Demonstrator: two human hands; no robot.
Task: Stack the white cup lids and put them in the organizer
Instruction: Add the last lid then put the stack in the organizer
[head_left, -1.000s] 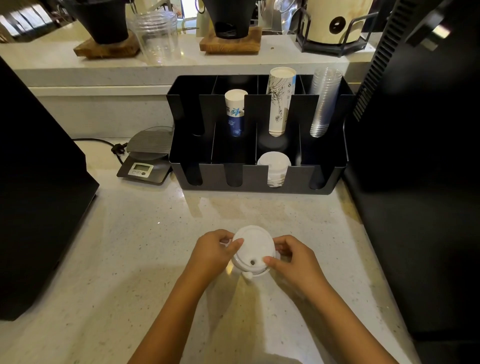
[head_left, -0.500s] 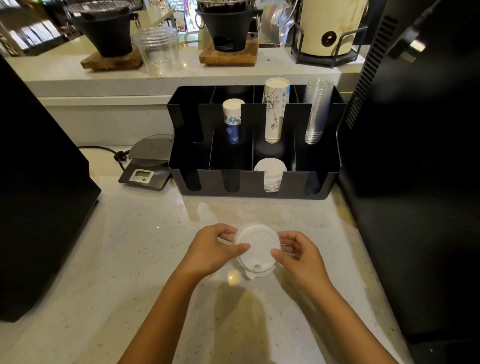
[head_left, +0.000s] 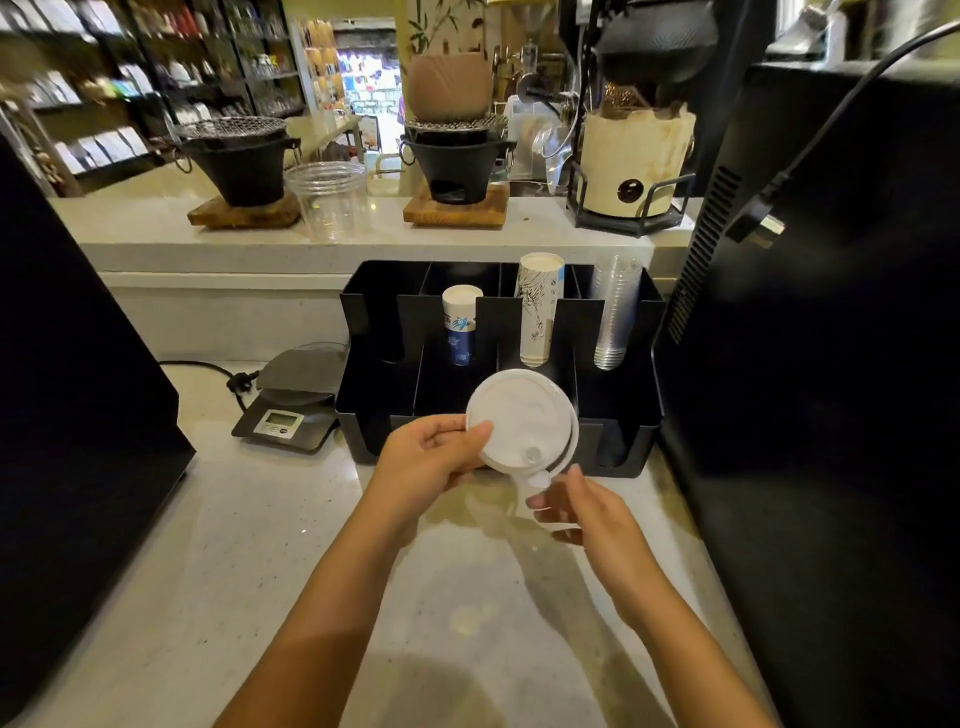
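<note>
A stack of white cup lids (head_left: 522, 423) is held tilted up off the counter, right in front of the black organizer (head_left: 631, 460). My left hand (head_left: 434, 457) grips the stack's left edge with thumb on top. My right hand (head_left: 576, 506) is just below and to the right of the stack, fingers loosely spread near its lower tab; I cannot tell if they touch it. The stack hides the organizer's front middle compartment.
The organizer holds a short blue-and-white cup stack (head_left: 461, 325), a tall patterned cup stack (head_left: 539, 306) and clear plastic cups (head_left: 615, 312). A digital scale (head_left: 293, 410) sits left of it. Big black machines flank the counter left (head_left: 78, 389) and right (head_left: 831, 364).
The lid stack has been lifted from low over the counter up toward the organizer and tilted. My right hand has slipped off its right side and now sits below it.
</note>
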